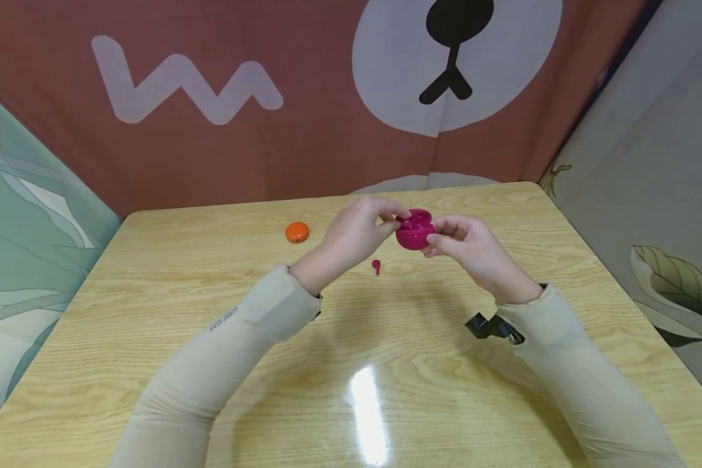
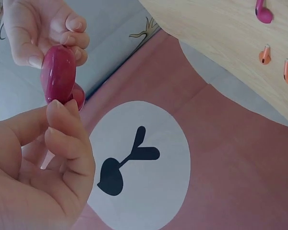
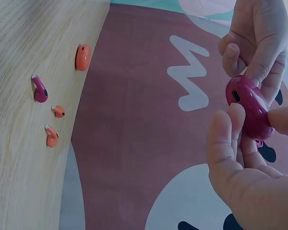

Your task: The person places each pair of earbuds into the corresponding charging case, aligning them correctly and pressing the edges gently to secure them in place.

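Observation:
A magenta earbud case (image 1: pixel 415 239) is held up above the table with its lid (image 1: pixel 421 216) raised. My right hand (image 1: pixel 474 250) grips the case from the right, thumb in front and fingers behind. At its opening, my left hand (image 1: pixel 359 227) pinches with thumb and fingertips what looks like a small magenta earbud, mostly hidden by the fingers. The charging port (image 3: pixel 236 96) shows on the case in the right wrist view. Another magenta earbud (image 1: pixel 376 266) lies on the table below the hands.
An orange case (image 1: pixel 297 232) sits on the wooden table (image 1: pixel 169 292), left of the hands. Two orange earbuds (image 3: pixel 58 111) lie near the table's far edge, seen in the wrist views. Behind the table hangs a reddish-brown cloth (image 1: pixel 316 149) with a printed animal face.

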Available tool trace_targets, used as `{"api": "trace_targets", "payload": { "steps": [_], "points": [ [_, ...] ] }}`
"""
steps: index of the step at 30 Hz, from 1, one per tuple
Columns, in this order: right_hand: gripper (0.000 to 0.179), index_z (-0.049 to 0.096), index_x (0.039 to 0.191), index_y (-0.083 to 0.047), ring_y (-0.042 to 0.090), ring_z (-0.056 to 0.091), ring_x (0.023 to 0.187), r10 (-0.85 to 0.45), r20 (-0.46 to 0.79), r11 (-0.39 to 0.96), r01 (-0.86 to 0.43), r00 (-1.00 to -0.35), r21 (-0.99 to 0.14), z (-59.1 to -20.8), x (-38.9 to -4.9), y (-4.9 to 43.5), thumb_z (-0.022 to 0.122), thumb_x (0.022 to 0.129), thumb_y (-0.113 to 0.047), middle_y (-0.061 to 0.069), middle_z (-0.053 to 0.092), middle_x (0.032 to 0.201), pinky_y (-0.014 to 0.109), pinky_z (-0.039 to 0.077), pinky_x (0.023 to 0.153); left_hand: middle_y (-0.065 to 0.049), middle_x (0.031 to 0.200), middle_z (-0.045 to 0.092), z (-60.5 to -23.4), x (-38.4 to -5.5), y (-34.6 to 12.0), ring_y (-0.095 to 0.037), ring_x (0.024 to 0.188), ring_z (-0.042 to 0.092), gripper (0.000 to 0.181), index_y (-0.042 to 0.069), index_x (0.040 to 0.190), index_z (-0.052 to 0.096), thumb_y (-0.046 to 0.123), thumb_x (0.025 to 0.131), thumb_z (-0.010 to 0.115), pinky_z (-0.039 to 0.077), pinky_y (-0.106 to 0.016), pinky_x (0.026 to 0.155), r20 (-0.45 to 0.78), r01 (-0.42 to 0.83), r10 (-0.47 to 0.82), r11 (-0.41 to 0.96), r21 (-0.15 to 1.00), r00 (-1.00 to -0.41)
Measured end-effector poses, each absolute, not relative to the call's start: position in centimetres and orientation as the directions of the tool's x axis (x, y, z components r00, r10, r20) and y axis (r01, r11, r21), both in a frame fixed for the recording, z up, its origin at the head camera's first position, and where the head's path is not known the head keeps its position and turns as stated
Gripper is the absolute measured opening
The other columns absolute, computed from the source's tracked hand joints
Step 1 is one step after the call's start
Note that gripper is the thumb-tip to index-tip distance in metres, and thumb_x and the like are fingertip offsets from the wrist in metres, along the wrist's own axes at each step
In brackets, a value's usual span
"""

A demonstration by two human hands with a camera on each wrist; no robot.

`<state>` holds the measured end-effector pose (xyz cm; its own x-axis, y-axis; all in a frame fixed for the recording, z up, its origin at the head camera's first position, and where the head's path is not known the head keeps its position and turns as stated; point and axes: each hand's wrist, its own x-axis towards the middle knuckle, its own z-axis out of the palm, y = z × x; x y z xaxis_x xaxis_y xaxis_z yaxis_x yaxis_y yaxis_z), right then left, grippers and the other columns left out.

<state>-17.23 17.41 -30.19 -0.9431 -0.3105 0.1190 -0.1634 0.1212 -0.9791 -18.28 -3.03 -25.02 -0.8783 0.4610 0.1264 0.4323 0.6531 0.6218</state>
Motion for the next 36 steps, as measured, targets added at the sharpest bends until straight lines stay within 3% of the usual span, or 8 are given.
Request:
{"api": "trace_targets", "payload": {
  "steps": [7,11,18,26,31,36],
  "points": [
    [0.020,0.056,0.109,0.015,0.016,0.066,0.083,-0.315,0.121,0.127,-0.168,-0.941,-0.977,-30.1,-17.2,17.5,0.055,0.097,-0.001,0.002,0.066,0.096,0.027,0.055,0.079,-0.003,0.099,0.063,-24.6,-18.4,-3.2,-0.018,0.078,0.052,0.031,0.014,0.127,0.065,0.018,0.096,0.063,0.041,-0.025,0.059,0.042,0.437,0.515,0.679,0.590,-0.856],
    [0.023,0.055,0.112,0.016,0.019,0.065,0.085,-0.327,0.118,0.152,-0.175,-0.938,-0.973,-30.1,-17.1,17.5,0.054,0.098,-0.002,0.004,0.065,0.100,0.028,0.055,0.080,-0.004,0.093,0.061,-24.5,-18.8,-3.1,-0.018,0.077,0.052,0.028,0.013,0.121,0.066,0.022,0.095,0.065,0.042,-0.026,0.060,0.019,0.441,0.542,0.662,0.606,-0.840],
    [0.024,0.055,0.113,0.016,0.017,0.065,0.084,-0.340,0.122,0.147,-0.181,-0.932,-0.972,-30.1,-17.2,17.6,0.053,0.098,-0.002,0.003,0.065,0.100,0.028,0.055,0.081,-0.007,0.083,0.058,-24.7,-19.9,-3.3,-0.019,0.059,0.049,0.027,0.012,0.118,0.066,0.022,0.093,0.067,0.044,-0.026,0.053,-0.004,0.434,0.592,0.596,0.675,-0.806],
    [0.023,0.055,0.112,0.016,0.016,0.065,0.084,-0.338,0.123,0.144,-0.181,-0.933,-0.973,-30.1,-17.2,17.6,0.054,0.097,-0.001,0.003,0.066,0.099,0.028,0.055,0.080,-0.007,0.074,0.056,-25.2,-21.0,-4.0,-0.019,0.057,0.048,0.018,0.011,0.108,0.067,0.019,0.092,0.068,0.043,-0.027,0.050,0.035,0.455,0.643,0.502,0.735,-0.765],
    [0.022,0.055,0.112,0.016,0.016,0.065,0.082,-0.332,0.120,0.142,-0.175,-0.936,-0.974,-30.1,-17.2,17.5,0.054,0.097,-0.001,0.002,0.066,0.098,0.028,0.055,0.080,-0.010,0.078,0.057,-25.2,-21.1,-4.2,-0.018,0.053,0.045,0.016,0.009,0.106,0.068,0.017,0.092,0.068,0.042,-0.027,0.049,0.082,0.476,0.644,0.468,0.744,-0.761],
    [0.021,0.056,0.110,0.015,0.016,0.066,0.083,-0.334,0.125,0.132,-0.177,-0.934,-0.975,-30.2,-17.2,17.6,0.055,0.097,-0.001,0.002,0.066,0.097,0.028,0.055,0.079,-0.004,0.087,0.061,-24.7,-21.1,-4.2,-0.019,0.055,0.045,0.018,0.008,0.107,0.070,0.016,0.091,0.069,0.044,-0.027,0.052,0.118,0.476,0.602,0.480,0.737,-0.790]
  ]
}}
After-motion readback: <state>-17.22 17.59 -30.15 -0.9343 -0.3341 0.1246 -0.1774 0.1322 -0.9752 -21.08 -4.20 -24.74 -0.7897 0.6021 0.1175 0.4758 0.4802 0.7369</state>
